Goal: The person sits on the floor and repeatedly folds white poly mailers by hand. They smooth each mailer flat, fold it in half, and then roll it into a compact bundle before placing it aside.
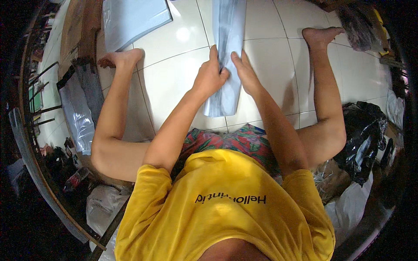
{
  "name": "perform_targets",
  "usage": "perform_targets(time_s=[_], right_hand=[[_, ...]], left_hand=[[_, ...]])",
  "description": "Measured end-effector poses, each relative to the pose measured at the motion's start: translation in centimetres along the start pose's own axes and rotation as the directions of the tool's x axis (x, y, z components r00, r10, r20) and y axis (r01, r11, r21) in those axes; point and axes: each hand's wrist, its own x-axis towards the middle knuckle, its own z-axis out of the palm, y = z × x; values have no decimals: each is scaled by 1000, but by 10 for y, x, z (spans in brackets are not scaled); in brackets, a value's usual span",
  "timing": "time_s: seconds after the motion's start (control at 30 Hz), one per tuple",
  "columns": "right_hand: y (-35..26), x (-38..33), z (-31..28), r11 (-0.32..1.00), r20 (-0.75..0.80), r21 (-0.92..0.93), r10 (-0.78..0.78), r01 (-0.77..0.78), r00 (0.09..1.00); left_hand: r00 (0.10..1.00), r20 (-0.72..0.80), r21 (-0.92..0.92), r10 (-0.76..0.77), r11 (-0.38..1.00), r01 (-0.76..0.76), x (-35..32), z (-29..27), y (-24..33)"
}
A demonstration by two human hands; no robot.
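A long, pale blue-white bundle of glossy plastic film, rolled or folded flat, lies lengthwise on the tiled floor between my legs. Grey streaks run along its top, and its far end passes out of view. My left hand grips its left edge, thumb across the top and index finger pointing along it. On the opposite edge my right hand holds it, thumb on top; the undersides of the fingers are hidden. The bundle's near end sticks out toward me below both hands.
A flat stack of clear-wrapped sheets lies at the far left beside cardboard. Grey plastic packs lie near my left leg. Black plastic bags crowd my right knee. White plastic bags and a bottle are at lower left.
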Motion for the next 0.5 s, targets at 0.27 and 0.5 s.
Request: perform_targets(time_s=[0.27,0.5], right_hand=[[32,10,-24,985,-2,171,-10,10,1000],[36,12,-26,986,-59,165,17,-7,998]], left_hand=[[995,-29,139,94,986,-89,4,22,19],[989,-40,163,141,978,-133,6,28,18]])
